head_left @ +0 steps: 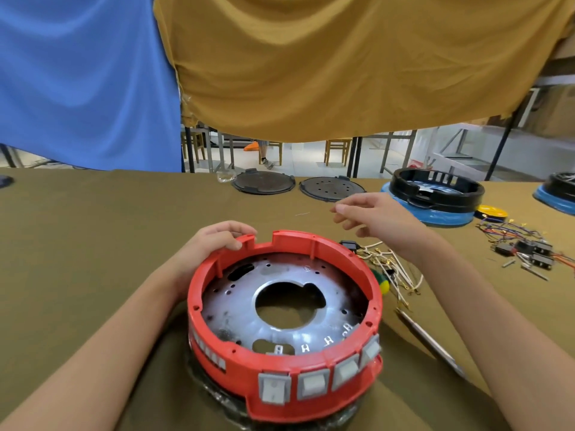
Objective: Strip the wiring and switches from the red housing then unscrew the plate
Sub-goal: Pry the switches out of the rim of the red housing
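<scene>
The red housing [284, 318] sits at the near middle of the desk [93, 231], its metal plate [236, 303] inside and grey switches [311, 382] lining its 6 o'clock wall. The left hand [214, 241] grips the rim at 11 o'clock, fingers curled over the edge. The right hand [373, 217] hovers at 1 o'clock, fingers loose, holding nothing. At 3 o'clock lie white wires [395, 272] and a screwdriver [432, 340]; farther right, another wiring pile [522, 244]. Beyond stand two dark discs [264, 181] and a black-and-blue housing [435, 194].
</scene>
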Demonstrator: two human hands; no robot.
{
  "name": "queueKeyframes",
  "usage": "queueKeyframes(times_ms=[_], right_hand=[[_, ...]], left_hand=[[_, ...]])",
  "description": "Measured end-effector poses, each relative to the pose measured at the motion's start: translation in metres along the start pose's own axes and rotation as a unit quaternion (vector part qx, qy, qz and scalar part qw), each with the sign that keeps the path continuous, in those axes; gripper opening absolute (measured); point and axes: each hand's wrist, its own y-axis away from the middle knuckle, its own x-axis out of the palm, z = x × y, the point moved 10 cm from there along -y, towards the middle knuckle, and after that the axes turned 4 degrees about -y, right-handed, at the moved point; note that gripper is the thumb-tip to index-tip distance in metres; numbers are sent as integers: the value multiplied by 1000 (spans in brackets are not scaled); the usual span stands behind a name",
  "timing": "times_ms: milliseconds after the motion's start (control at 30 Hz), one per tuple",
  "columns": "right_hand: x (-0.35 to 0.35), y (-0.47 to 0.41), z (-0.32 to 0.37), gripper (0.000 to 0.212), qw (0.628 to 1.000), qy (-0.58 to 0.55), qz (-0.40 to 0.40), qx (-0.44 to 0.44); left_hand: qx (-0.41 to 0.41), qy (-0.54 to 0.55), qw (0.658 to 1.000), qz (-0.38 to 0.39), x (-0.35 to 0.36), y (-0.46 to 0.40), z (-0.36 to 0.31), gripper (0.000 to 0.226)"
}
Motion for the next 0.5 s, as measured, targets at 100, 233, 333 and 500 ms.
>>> queueKeyframes(times_ms=[100,233,333,500], right_hand=[[25,30,40,19,993,14,103,-64],[46,76,57,24,982,-20,141,-127],[61,90,47,29,974,82,106,-181],[69,92,44,56,970,96,0,-224]], left_hand=[[0,-1,1000,-6,-7,3,-1,34],[-1,-68,997,-32,-21,8,-6,31],[20,-145,983,-109,-38,13,-17,28],[42,-246,944,-214,-52,34,-46,22]])
